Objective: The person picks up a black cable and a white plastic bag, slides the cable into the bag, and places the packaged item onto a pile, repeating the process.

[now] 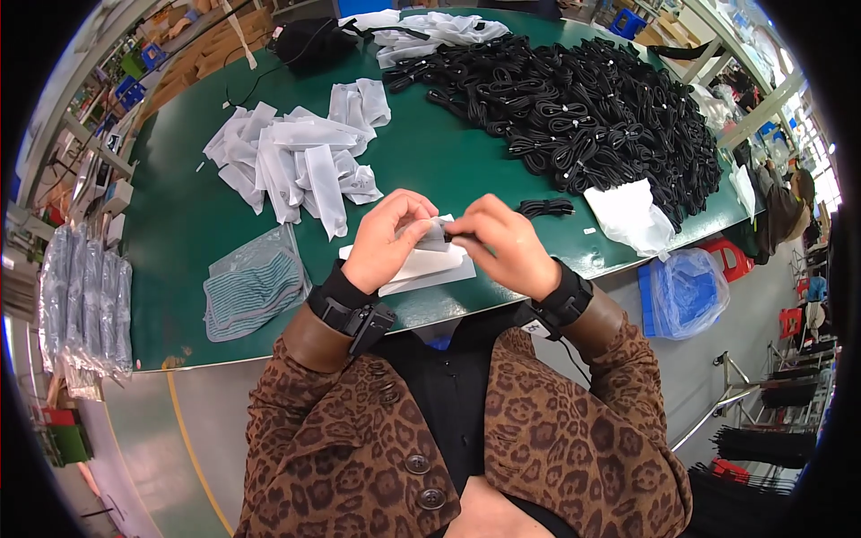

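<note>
Near the front edge of the green table, my two hands meet over a small frosted plastic bag (432,237). My left hand (390,240) pinches the bag's left side between thumb and fingers. From the right, my right hand (509,245) is closed at the bag's other end, where a small dark bit shows at the fingertips; the fingers hide most of it. Beneath both hands lie flat white frosted bags (426,266). A single coiled black cable (545,208) rests just beyond my right hand, beside a crumpled white sheet of plastic (631,215).
Coiled black cables (583,117) form a large heap at the far right. Frosted bags (291,157) are piled at the left, with more white bags (439,34) at the back. Striped cloths (255,291) lie front left. A blue bin (683,294) with a clear liner stands off the right edge.
</note>
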### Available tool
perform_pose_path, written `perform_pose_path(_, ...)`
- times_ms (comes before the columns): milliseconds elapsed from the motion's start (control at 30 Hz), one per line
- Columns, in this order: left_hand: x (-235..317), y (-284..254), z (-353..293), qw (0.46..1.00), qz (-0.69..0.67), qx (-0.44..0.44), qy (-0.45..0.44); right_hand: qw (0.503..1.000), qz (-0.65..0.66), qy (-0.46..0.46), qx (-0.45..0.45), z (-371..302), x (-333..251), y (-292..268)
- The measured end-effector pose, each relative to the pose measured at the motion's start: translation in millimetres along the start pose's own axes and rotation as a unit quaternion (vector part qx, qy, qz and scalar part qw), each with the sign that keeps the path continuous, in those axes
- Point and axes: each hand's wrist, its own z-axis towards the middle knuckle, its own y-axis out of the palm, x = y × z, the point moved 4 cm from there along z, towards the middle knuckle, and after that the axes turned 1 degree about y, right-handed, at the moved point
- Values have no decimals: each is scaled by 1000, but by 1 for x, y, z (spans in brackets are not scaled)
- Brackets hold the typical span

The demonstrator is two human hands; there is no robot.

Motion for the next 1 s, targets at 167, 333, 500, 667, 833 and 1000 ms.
perform_pose_path(167, 3, 0, 4, 999, 22, 10, 22, 995, 50, 89, 14, 2, 5, 2)
perform_pose_path(333, 4, 3, 5, 997, -72, 7, -17, 956, 177, 207, 105, 3, 5, 1)
perform_pose_path(500, 10, -3, 12, 999, -47, 6, -18, 967, 142, 202, 57, 10, 5, -9)
perform_pose_path(667, 10, -1, 11, 997, -69, -17, -6, 970, 207, 127, -1, 13, 8, -12)
perform_pose_path(833, 6, 3, 9, 998, -49, -40, -20, 972, 168, 145, -82, 22, 2, -17)
perform_pose_path(1000, -5, 11, 7, 995, -81, -55, -14, 980, 132, 97, -115, 20, 9, -6)
